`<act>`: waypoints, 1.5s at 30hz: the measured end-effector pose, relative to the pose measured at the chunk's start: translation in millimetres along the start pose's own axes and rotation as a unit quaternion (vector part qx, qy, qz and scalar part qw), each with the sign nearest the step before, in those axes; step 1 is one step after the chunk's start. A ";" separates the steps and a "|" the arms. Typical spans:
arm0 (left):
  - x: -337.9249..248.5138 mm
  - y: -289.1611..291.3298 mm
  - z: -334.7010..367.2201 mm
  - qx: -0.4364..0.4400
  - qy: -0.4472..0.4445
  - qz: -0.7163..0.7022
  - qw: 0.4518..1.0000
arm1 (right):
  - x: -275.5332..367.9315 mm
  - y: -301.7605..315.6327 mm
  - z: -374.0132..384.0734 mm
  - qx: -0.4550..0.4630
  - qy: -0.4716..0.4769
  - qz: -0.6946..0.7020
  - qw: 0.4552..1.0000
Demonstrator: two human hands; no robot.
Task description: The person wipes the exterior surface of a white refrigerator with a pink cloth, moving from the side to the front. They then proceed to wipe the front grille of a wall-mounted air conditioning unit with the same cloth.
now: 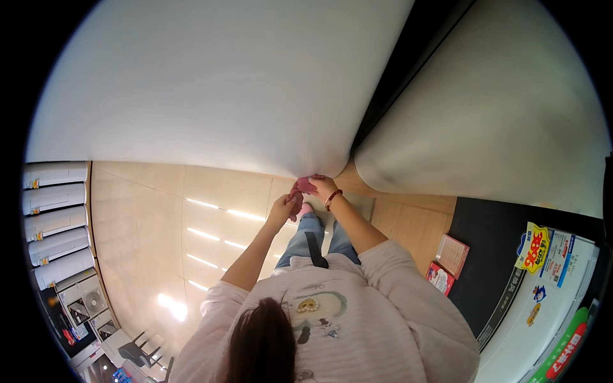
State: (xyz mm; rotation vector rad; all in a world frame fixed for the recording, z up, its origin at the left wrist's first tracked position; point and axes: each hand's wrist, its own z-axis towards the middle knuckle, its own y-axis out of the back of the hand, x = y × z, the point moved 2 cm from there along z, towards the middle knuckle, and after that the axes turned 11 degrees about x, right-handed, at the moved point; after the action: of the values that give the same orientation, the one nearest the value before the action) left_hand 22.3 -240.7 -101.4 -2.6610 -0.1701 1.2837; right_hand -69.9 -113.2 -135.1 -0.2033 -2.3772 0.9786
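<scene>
A dark pink cloth is stretched between my two hands, low by the bottom edge of a big white rounded panel. On its left side my left hand pinches the cloth, whose loose end droops toward my feet. My right hand, with a red beaded bracelet at the wrist, grips the other part close to the panel's corner. Whether the cloth touches the panel I cannot tell.
To the right stands a second white rounded panel, behind a dark gap. A black platform carries pink-red boxes beside it. White units line the far left, past a glossy tiled floor. A dark chair is lower left.
</scene>
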 end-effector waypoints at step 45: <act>8.1 -20.6 69.9 -0.011 0.110 -0.234 0.966 | -13.0 72.5 -116.2 -0.090 -0.006 0.049 0.995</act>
State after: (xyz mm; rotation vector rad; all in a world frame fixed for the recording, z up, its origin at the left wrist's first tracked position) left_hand -28.0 -211.2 -145.8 -2.5363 -0.7300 0.8365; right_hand -0.5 4.9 -123.2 -0.3859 -2.4862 0.8105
